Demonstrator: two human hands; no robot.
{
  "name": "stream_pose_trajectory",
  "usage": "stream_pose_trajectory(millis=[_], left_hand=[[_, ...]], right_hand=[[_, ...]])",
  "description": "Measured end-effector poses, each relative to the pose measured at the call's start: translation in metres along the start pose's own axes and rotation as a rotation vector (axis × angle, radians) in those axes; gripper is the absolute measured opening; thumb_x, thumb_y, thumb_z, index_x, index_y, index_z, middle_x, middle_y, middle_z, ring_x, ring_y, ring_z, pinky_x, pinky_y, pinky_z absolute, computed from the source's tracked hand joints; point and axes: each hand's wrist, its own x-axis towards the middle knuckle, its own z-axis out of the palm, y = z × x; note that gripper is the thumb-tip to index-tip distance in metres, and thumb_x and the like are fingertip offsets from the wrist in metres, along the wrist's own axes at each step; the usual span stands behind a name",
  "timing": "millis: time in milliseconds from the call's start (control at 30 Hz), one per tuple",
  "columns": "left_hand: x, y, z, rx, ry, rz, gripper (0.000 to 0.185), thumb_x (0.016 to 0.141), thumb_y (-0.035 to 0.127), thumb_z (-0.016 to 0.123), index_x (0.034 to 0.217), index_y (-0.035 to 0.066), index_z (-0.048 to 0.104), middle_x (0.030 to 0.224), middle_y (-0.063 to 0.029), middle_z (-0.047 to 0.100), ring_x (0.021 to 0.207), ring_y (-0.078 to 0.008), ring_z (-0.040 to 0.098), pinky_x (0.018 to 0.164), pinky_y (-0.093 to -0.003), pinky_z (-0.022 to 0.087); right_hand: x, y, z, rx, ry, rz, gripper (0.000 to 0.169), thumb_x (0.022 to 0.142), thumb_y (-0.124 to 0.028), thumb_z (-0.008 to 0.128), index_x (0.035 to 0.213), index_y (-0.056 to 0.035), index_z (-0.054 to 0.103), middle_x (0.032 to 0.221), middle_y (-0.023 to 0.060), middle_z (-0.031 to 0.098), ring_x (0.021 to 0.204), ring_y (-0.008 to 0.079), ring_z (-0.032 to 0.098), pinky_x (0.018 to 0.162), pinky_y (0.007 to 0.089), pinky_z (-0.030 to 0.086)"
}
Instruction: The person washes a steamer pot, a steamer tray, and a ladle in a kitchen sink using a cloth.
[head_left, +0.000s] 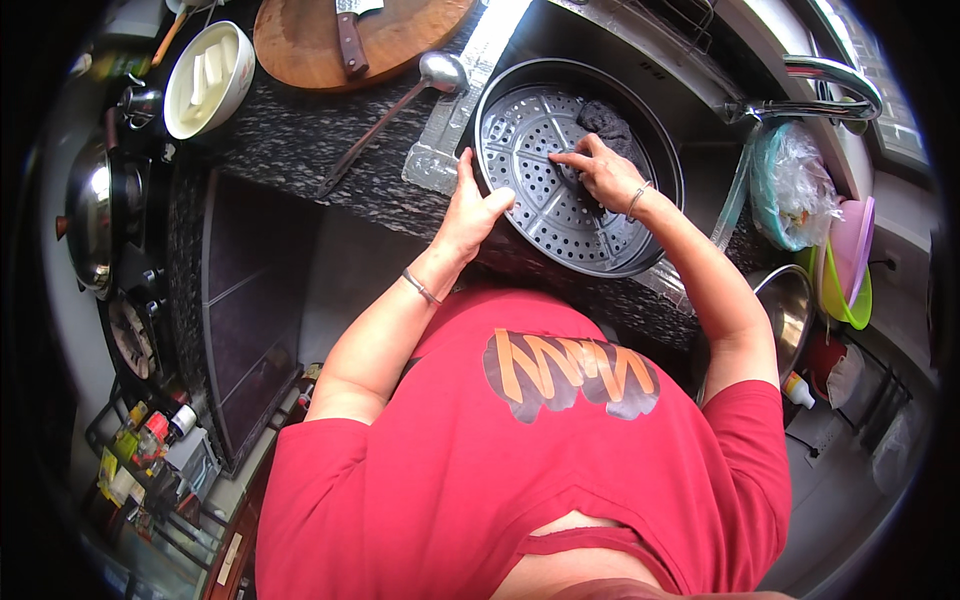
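A round metal steamer pan with a perforated base rests tilted over the sink, in front of my body. My left hand grips its near-left rim, the thumb on the inner side and the fingers outside. Inside the pan is my right hand, its index finger extended to the perforated base; its other fingers are curled and partly hidden, and nothing shows in them. A dark grey cloth lies bunched in the pan just beyond the right hand, against the far-right wall.
Left of the sink, a ladle lies on the speckled countertop. Farther back are a round wooden board with a knife and a bowl of white pieces. The faucet, a plastic bag and colored basins stand right.
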Motion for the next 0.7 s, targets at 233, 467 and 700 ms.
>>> stream_pose_trajectory(millis=[233, 467, 700], left_hand=[[-0.001, -0.002, -0.002, 0.006, -0.013, -0.006, 0.092, 0.071, 0.010, 0.062, 0.139, -0.004, 0.002, 0.128, -0.0181, 0.038, 0.108, -0.0209, 0.046, 0.093, -0.0295, 0.039], [0.001, -0.004, -0.004, 0.008, -0.021, 0.030, 0.089, 0.071, 0.009, 0.061, 0.139, -0.004, 0.004, 0.126, -0.0172, 0.039, 0.106, -0.0205, 0.047, 0.091, -0.0296, 0.041], [0.001, -0.006, -0.003, -0.004, -0.038, 0.021, 0.090, 0.071, 0.010, 0.061, 0.139, -0.004, 0.004, 0.129, -0.0178, 0.036, 0.116, -0.0222, 0.040, 0.098, -0.0313, 0.034]], right_hand=[[-0.008, 0.014, 0.008, 0.001, 0.118, -0.114, 0.041, 0.078, 0.000, 0.045, 0.111, -0.0188, 0.062, 0.106, 0.0131, 0.050, 0.099, 0.0296, 0.053, 0.087, 0.0360, 0.044], [-0.014, 0.004, 0.011, -0.013, 0.123, -0.113, 0.042, 0.075, 0.000, 0.045, 0.111, -0.0166, 0.062, 0.101, 0.0134, 0.052, 0.094, 0.0296, 0.054, 0.085, 0.0357, 0.045], [-0.011, -0.003, 0.016, -0.016, 0.188, 0.065, 0.037, 0.075, -0.003, 0.047, 0.109, -0.0101, 0.057, 0.097, 0.0159, 0.052, 0.089, 0.0337, 0.056, 0.079, 0.0390, 0.047]])
